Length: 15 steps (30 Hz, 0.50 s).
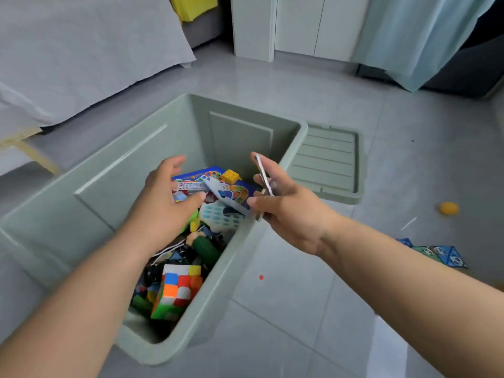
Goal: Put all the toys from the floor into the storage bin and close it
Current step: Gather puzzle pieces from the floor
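A pale green storage bin (90, 192) stands open on the floor, holding several toys: a colour cube (177, 291), a yellow block (231, 176), a blue game board (203, 173) and a white bubble toy (218, 216). My left hand (166, 203) hovers over the bin with fingers spread and nothing in it. Over the bin's right rim, my right hand (283, 211) pinches a thin flat tile (264, 175) seen edge-on. The bin's lid (330, 165) lies on the floor just right of the bin.
On the floor to the right lie a yellow ball (448, 208), blue and green triangular tiles (439, 253), a thin white stick (408, 223) and a small red dot (261, 277). A bed with a grey cover (81, 50) is at the back left, white cabinets (297, 23) behind.
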Each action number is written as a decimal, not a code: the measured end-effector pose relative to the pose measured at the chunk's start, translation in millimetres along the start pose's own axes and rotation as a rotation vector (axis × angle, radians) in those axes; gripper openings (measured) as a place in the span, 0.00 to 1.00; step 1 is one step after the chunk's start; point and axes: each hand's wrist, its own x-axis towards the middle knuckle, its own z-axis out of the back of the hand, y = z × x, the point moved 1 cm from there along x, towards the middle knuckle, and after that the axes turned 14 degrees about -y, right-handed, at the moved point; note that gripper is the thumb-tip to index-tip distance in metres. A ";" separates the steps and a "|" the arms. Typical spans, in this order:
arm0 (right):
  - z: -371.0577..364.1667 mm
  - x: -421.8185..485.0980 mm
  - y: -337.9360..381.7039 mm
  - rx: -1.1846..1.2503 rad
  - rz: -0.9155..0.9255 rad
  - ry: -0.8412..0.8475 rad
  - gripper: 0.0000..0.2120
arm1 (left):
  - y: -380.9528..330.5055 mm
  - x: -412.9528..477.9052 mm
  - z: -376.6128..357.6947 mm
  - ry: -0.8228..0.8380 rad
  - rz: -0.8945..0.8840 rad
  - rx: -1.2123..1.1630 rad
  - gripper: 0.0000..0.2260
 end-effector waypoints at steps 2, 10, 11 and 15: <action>0.1 3.7 6.8 0.063 0.002 -0.038 0.32 | -23.6 -0.3 -16.9 -0.148 -0.052 -0.159 0.20; -20.8 22.2 -4.6 -0.110 -0.003 0.037 0.31 | -54.3 -14.7 -49.0 -0.482 0.022 -0.408 0.21; -5.7 15.3 -5.5 -0.119 0.011 0.055 0.29 | -54.2 -17.9 -51.9 -0.470 0.026 -0.429 0.20; 98.9 -23.3 -31.2 -0.282 -0.037 -0.020 0.22 | -69.7 -39.9 -89.2 -0.240 -0.018 -0.533 0.18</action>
